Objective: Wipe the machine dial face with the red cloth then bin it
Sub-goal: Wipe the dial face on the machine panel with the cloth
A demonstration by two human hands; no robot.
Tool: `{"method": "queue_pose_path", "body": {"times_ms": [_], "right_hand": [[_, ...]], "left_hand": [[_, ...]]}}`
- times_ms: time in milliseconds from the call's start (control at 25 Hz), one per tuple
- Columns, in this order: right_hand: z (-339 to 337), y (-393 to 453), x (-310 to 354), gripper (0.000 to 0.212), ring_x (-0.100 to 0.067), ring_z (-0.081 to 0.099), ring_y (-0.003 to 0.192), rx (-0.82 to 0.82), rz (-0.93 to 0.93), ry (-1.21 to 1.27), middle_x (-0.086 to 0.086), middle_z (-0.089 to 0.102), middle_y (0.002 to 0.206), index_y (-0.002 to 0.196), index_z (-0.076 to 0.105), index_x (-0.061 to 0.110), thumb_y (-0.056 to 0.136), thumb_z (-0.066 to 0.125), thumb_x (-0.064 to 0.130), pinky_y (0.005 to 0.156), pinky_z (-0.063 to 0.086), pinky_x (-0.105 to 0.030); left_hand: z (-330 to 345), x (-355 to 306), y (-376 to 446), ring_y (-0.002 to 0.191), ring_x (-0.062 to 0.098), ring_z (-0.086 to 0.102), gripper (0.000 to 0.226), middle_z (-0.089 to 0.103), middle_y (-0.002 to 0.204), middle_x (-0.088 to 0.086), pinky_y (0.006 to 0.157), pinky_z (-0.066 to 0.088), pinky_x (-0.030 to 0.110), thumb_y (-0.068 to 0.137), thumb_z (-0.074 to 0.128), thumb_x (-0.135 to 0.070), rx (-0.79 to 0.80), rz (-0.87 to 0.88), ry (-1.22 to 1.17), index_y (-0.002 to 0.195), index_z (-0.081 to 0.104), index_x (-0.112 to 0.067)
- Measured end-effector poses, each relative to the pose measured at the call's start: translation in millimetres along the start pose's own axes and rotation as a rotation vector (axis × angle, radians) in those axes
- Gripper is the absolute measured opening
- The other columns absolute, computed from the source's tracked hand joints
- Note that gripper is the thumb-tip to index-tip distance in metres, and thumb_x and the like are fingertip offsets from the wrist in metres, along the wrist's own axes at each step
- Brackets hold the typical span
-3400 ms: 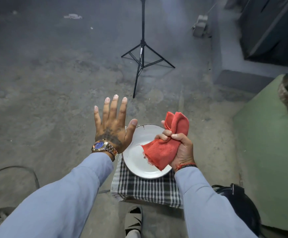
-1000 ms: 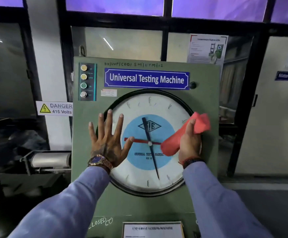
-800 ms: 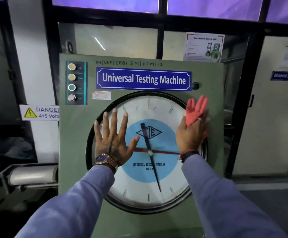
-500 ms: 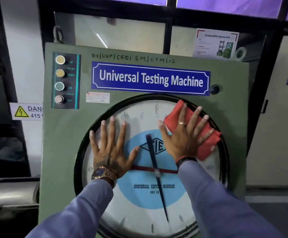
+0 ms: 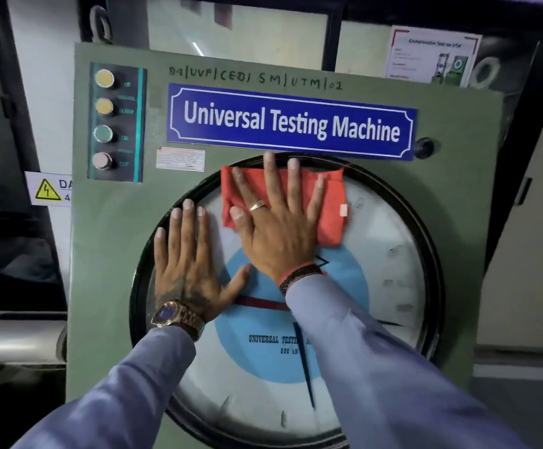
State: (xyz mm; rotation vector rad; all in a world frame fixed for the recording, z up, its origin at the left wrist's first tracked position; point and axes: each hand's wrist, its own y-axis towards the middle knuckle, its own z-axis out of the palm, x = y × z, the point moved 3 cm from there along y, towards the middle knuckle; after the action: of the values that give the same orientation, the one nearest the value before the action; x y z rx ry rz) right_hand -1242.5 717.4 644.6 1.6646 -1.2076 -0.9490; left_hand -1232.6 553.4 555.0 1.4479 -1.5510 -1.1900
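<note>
The round dial face (image 5: 390,286) is white with a blue centre and a black rim, set in the green machine panel (image 5: 108,254). The red cloth (image 5: 330,202) lies folded flat against the top of the dial, just under the rim. My right hand (image 5: 280,228) is spread over the cloth and presses it to the glass, fingers pointing up. My left hand (image 5: 192,264) rests flat and bare on the dial's left side, fingers apart, holding nothing. The hands and sleeves hide part of the pointers.
A blue nameplate (image 5: 289,123) reading Universal Testing Machine sits above the dial. A strip of push buttons (image 5: 114,123) is at the panel's upper left, a black knob (image 5: 423,147) at the upper right. A yellow danger sign (image 5: 49,189) hangs left of the machine. No bin is in view.
My right hand has slid the cloth leftward along the top of the dial, from the upper right to the top centre. The view has come closer. My left hand stays in place.
</note>
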Motion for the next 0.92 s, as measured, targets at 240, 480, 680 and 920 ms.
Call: {"method": "queue_pose_path", "body": {"times_ms": [240,480,680,920], "right_hand": [[-20.9,-41.6,-113.0,0.063,-0.046,0.013,0.171,-0.022,0.450,-0.031,-0.010,0.014,0.188,0.174,0.025,0.046,0.113,0.029,0.061,0.129,0.008,-0.082],[-21.3,-55.4,-121.4,0.064,-0.048,0.008,0.172,-0.025,0.601,0.024,-0.012,0.012,0.188,0.175,0.022,0.046,0.113,0.031,0.059,0.128,0.007,-0.085],[-10.6,-0.2,-47.9,0.066,-0.049,0.011,0.171,0.005,0.138,0.009,-0.008,0.016,0.188,0.173,0.024,0.051,0.110,0.039,0.061,0.130,0.004,-0.082],[0.8,3.8,12.0,0.062,-0.043,0.015,0.172,0.017,-0.202,0.026,-0.002,0.020,0.187,0.172,0.028,0.052,0.111,0.039,0.063,0.129,0.007,-0.081]], "left_hand": [[-3.9,-5.8,1.0,0.173,0.030,0.001,0.123,-0.001,0.187,0.010,0.139,0.005,0.057,0.089,0.038,-0.091,0.037,-0.030,0.030,0.177,0.002,-0.014],[-14.9,-30.7,22.4,0.173,0.034,0.001,0.119,0.002,0.187,0.007,0.137,0.003,0.064,0.088,0.039,-0.094,0.100,0.035,0.041,0.178,0.009,-0.023],[-9.8,-16.8,2.6,0.173,0.032,0.006,0.114,0.008,0.187,0.004,0.138,0.004,0.059,0.090,0.040,-0.092,0.029,-0.046,0.001,0.178,0.014,-0.024],[-4.5,6.5,-27.2,0.173,0.031,0.005,0.115,0.007,0.187,0.007,0.139,0.001,0.049,0.091,0.040,-0.092,0.012,-0.071,0.007,0.177,0.017,-0.020]]}}
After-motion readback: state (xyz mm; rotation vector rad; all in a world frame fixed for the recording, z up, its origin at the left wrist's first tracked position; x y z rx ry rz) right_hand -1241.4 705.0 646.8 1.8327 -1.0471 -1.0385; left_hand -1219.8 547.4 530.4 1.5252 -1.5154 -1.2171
